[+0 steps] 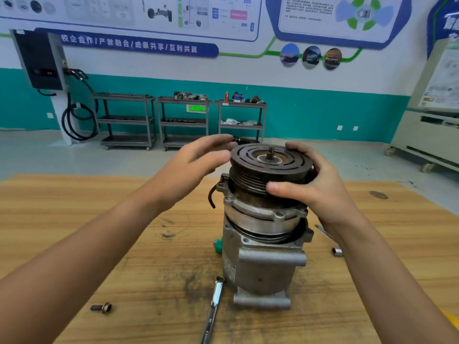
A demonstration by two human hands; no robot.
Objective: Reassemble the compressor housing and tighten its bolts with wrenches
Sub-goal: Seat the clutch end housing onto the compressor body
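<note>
Wrench (214,306) (bolt (101,307) well apart) lies beside compressor (263,256).

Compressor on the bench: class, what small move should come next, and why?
Probably press the front housing down onto the body: a gap shows between them, the right hand grips the pulley, the left hand is open beside it, and a bolt and wrench lie on the table.
</note>
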